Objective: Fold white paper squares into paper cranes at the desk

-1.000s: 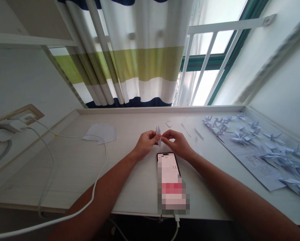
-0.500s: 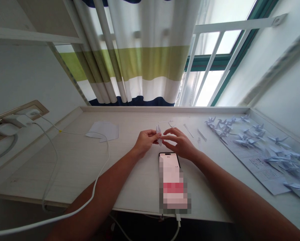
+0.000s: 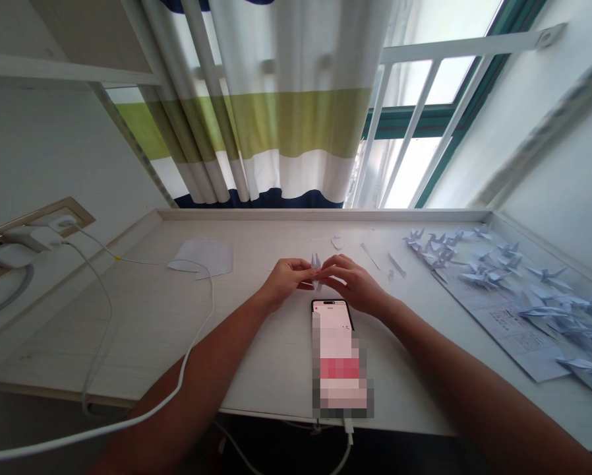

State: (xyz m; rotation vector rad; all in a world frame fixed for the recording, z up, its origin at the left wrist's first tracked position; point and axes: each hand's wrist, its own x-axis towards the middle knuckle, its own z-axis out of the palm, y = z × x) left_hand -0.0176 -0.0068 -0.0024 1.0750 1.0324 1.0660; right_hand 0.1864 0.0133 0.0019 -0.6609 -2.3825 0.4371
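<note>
A small piece of folded white paper (image 3: pixel 316 261) stands between my hands, its two narrow points facing away from me. My left hand (image 3: pixel 290 280) pinches its left side between thumb and fingers. From the right, my right hand (image 3: pixel 348 277) closes its fingertips on the same paper, which hides part of it. Just below my hands a phone (image 3: pixel 333 320) lies face up on the white desk (image 3: pixel 266 356), with a cable plugged into its near end.
Many folded paper cranes (image 3: pixel 488 274) cover the right side, some on a printed sheet (image 3: pixel 498 323). Paper scraps (image 3: pixel 397 264) lie beyond my right hand. White paper sheets (image 3: pixel 202 257) rest at the left. A white cable (image 3: pixel 197 336) crosses over my left forearm from the wall socket (image 3: pixel 33 234).
My right fingers, spread apart beside the folded paper before, have come together onto it. The paper's two points now show more separately. My left hand keeps its pinch.
</note>
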